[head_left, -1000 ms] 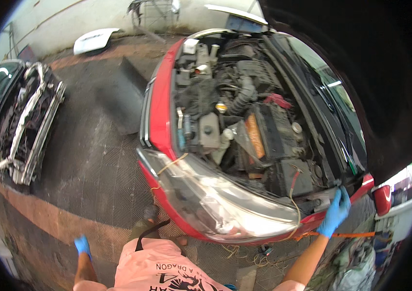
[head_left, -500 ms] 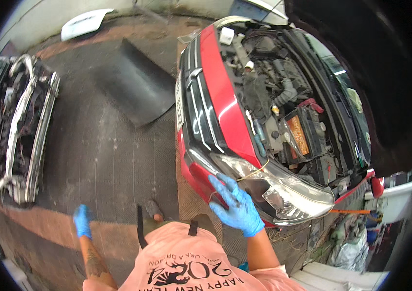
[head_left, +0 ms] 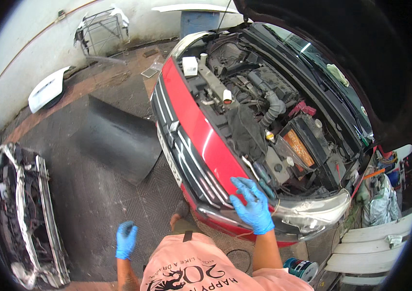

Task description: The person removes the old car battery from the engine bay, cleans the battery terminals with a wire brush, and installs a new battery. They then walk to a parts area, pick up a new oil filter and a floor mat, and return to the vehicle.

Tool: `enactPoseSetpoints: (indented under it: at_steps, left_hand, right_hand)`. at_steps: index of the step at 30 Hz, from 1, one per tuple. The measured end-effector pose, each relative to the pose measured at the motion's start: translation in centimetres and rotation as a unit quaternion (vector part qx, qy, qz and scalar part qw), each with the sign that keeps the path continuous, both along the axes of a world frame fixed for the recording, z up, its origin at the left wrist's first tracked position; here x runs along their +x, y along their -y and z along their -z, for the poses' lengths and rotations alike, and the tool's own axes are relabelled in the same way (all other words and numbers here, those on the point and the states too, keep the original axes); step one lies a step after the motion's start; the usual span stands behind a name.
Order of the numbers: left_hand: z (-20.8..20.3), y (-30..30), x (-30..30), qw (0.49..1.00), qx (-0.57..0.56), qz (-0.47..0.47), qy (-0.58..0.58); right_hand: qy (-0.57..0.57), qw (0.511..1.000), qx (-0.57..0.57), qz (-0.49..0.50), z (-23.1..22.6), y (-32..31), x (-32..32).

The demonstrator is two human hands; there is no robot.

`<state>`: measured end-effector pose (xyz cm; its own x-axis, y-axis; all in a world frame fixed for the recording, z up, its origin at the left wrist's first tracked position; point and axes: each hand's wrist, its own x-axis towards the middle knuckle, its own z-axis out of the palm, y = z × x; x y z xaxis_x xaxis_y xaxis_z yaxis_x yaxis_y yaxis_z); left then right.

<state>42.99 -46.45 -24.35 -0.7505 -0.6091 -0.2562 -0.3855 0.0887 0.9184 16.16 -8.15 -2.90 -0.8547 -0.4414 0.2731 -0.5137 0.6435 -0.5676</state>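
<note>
I stand at the front of a red car [head_left: 194, 131] with its hood raised and the engine bay [head_left: 264, 121] exposed. My right hand [head_left: 253, 206], in a blue glove, rests flat with fingers spread on the top of the red front panel, beside the headlight [head_left: 312, 213]. A tool with a dark handle [head_left: 263, 175] lies on the bay's edge just beyond my fingertips. My left hand [head_left: 126, 238], also blue-gloved, hangs loosely by my side over the floor and holds nothing.
A black mat [head_left: 118, 138] lies on the floor left of the car. Another car's stripped front end [head_left: 22, 213] sits at the far left. White body panels [head_left: 46, 87] lean by the back wall. A paint can [head_left: 300, 267] and white slatted chair [head_left: 375, 242] stand at the lower right.
My view has swung across the car's front. My right hand went from the far headlight corner to lying flat on the red front panel. My left hand stayed low by my side.
</note>
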Motion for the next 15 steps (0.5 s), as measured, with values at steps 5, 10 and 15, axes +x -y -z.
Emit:
enactPoseSetpoints:
  at_steps: [5, 10, 15]
  left_hand:
    - [-2.1, 0.7, -11.0, 0.996, -0.016, 0.083, 0.007]
    - [-6.1, 4.4, -26.4, 0.949, -0.196, 0.226, -0.099]
    - [-14.0, 2.2, -45.5, 0.869, -0.252, 0.364, -0.22]
  right_hand:
    - [-0.08, 0.996, 0.003, -0.038, -0.4, 5.2, -5.6]
    - [-0.022, 0.999, -0.026, -0.013, -2.3, 7.8, -7.8]
    - [-0.004, 0.993, 0.017, 0.116, -1.4, 8.7, -9.0]
